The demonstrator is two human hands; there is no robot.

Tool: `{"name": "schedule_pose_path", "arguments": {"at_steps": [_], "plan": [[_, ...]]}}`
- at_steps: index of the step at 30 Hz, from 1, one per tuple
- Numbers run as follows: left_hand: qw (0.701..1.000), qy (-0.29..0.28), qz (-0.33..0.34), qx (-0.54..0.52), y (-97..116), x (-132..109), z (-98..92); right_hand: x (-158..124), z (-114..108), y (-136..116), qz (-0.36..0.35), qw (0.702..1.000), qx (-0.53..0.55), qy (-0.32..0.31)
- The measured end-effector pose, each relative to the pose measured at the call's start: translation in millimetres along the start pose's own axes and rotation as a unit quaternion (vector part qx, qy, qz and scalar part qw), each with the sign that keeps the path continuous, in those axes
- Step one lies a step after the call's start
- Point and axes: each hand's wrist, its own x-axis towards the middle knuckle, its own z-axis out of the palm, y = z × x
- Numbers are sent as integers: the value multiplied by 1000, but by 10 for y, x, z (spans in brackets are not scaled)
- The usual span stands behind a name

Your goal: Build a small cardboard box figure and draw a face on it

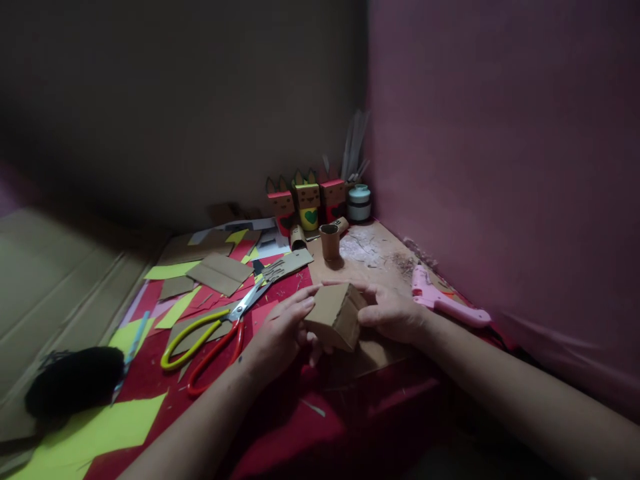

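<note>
A folded piece of brown cardboard [336,316] is held between both hands above the work surface. My left hand [280,333] grips its left side, with the index finger stretched along the top edge. On the right side, my right hand [393,312] has its fingers curled over the top fold. Scissors [215,333] with one yellow and one red handle lie just left of my left hand. A pink glue gun [443,300] lies to the right of my right hand.
Cardboard scraps [220,272] and red and yellow paper [115,427] cover the left of the table. A cardboard tube [329,241], three decorated tube figures [306,200] and a small jar [359,203] stand at the back corner. A black fuzzy object [75,380] lies at left. Walls close behind and right.
</note>
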Motion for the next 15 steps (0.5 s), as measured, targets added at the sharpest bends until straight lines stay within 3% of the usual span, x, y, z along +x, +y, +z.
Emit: {"name": "schedule_pose_path", "arguments": {"at_steps": [3, 6, 9, 11, 13, 14, 15], "plan": [[999, -8, -13, 40, -44, 15, 4, -4, 22, -1, -1, 1000, 1, 10], [995, 18, -7, 101, -34, 17, 28, 3, 39, -6, -13, 999, 4, 50], [978, 90, 19, 189, 91, -39, -24, 18, 58, -6, -38, 994, 22, 104], [953, 155, 50, 256, 220, -135, -164, 28, 69, -9, -54, 989, 33, 135], [917, 218, 70, 327, 340, -277, -392, 37, 76, -17, -60, 985, 40, 155], [884, 252, 70, 388, 383, -358, -527, 40, 80, -23, -60, 984, 42, 163], [785, 291, 69, 542, 408, -441, -663, 43, 83, -30, -60, 983, 43, 170]]}}
